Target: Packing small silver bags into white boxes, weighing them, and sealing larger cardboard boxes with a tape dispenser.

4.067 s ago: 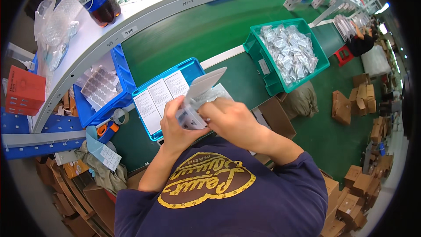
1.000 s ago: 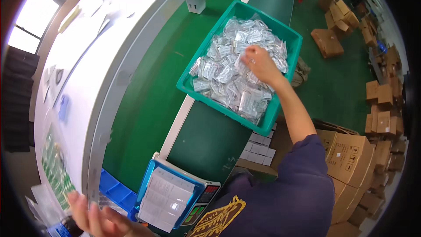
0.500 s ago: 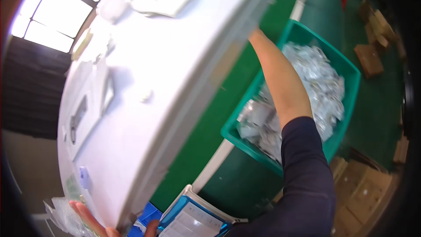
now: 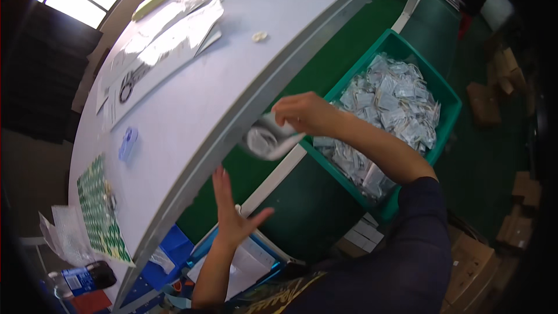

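Right hand [image 4: 305, 115], grip pinched on the upper right edge of the pale pack [image 4: 263, 143]; left hand [image 4: 233, 221], at seven o'clock from it, spread wide, empty! Blurred, but the pack looks light, thin-walled, maybe slick: best pinched by its rim. Bin [image 4: 448, 121] at three o'clock.
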A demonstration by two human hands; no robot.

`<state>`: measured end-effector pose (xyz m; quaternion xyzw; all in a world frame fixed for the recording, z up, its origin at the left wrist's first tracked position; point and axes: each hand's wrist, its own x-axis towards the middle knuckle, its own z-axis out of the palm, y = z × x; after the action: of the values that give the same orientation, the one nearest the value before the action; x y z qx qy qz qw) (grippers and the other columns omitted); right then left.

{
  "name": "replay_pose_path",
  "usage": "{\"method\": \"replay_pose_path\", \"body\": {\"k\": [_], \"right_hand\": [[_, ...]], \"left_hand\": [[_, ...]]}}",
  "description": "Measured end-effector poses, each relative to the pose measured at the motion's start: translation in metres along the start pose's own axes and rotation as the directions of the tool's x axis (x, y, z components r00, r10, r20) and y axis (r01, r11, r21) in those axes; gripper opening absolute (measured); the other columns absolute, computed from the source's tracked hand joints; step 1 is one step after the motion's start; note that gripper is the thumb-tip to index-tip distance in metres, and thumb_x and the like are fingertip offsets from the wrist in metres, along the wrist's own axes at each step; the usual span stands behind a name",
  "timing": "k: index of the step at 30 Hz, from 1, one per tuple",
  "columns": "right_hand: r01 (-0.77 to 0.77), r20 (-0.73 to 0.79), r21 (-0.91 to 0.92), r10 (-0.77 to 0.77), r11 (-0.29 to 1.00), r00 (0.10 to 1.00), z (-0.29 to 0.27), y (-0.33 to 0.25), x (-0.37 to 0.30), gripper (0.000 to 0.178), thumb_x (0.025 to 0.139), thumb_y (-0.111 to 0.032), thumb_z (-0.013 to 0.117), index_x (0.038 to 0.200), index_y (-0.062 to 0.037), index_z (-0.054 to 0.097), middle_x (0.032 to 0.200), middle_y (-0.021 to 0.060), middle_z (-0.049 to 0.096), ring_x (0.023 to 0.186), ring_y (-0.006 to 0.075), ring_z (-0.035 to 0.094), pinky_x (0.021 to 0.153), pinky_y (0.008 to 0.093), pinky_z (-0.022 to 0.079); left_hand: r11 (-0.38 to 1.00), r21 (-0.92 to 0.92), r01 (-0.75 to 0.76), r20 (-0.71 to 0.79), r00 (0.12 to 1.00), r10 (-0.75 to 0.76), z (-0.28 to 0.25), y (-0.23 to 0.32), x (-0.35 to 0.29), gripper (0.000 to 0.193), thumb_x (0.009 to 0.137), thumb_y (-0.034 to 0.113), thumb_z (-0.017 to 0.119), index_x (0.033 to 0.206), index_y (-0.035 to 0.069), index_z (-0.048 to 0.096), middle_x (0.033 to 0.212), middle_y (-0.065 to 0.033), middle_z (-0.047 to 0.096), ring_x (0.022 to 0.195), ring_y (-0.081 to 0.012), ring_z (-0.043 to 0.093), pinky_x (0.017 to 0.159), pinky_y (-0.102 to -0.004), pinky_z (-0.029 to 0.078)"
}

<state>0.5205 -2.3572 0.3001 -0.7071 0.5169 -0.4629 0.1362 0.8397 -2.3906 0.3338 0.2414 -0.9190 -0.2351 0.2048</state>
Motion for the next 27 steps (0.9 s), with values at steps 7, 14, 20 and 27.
{"method": "replay_pose_path", "body": {"k": [7, 14, 20, 27], "right_hand": [[0.068, -0.074, 0.103, -0.061, 0.992, 0.995, 0.016, -0.203, -0.036, 0.028, 0.075, 0.007, 0.054, 0.098, -0.0062, 0.062, 0.101, 0.013, 0.065, 0.089, 0.0284, 0.064, 0.076, 0.038, 0.051], [0.01, -0.571, 0.16, 0.084, 0.987, 0.816, 0.019, -0.356, -0.063, 0.016, 0.093, -0.017, 0.047, 0.098, -0.0018, 0.05, 0.082, 0.006, 0.042, 0.061, 0.01, 0.037, 0.055, 0.0256, 0.033], [0.129, -0.208, -0.174, -0.165, 0.976, 0.964, 0.049, -0.422, -0.048, 0.044, 0.07, -0.016, 0.086, 0.109, -0.0029, 0.067, 0.099, 0.0097, 0.065, 0.083, 0.0184, 0.063, 0.068, 0.0283, 0.051], [0.008, 0.059, 0.081, -0.013, 0.997, 0.998, 0.095, -0.48, -0.069, 0.039, 0.073, 0.004, 0.08, 0.108, 0.001, 0.062, 0.103, 0.0135, 0.066, 0.093, 0.0207, 0.066, 0.073, 0.0303, 0.055]], "left_hand": [[0.638, -0.709, 0.301, 0.194, 0.953, -0.235, 0.054, -0.038, -0.091, 0.105, 0.057, 0.014, 0.093, 0.144, 0.002, 0.034, 0.14, -0.0168, 0.048, 0.126, -0.0254, 0.052, 0.104, -0.0367, 0.044], [0.897, -0.441, 0.026, -0.155, 0.982, -0.105, -0.047, 0.064, -0.15, 0.097, 0.054, 0.013, 0.094, 0.136, 0.004, 0.042, 0.127, -0.0153, 0.054, 0.12, -0.0284, 0.054, 0.1, -0.0383, 0.045], [0.948, -0.297, -0.116, -0.08, 0.992, 0.096, -0.107, 0.078, -0.226, 0.099, 0.05, 0.005, 0.089, 0.136, 0.005, 0.041, 0.13, -0.0189, 0.052, 0.122, -0.0388, 0.05, 0.103, -0.044, 0.042], [0.83, -0.553, -0.071, 0.002, 0.996, 0.087, -0.137, 0.067, -0.289, 0.093, 0.053, 0.001, 0.088, 0.134, 0.005, 0.044, 0.132, -0.0173, 0.052, 0.124, -0.0344, 0.05, 0.103, -0.0397, 0.044]]}}
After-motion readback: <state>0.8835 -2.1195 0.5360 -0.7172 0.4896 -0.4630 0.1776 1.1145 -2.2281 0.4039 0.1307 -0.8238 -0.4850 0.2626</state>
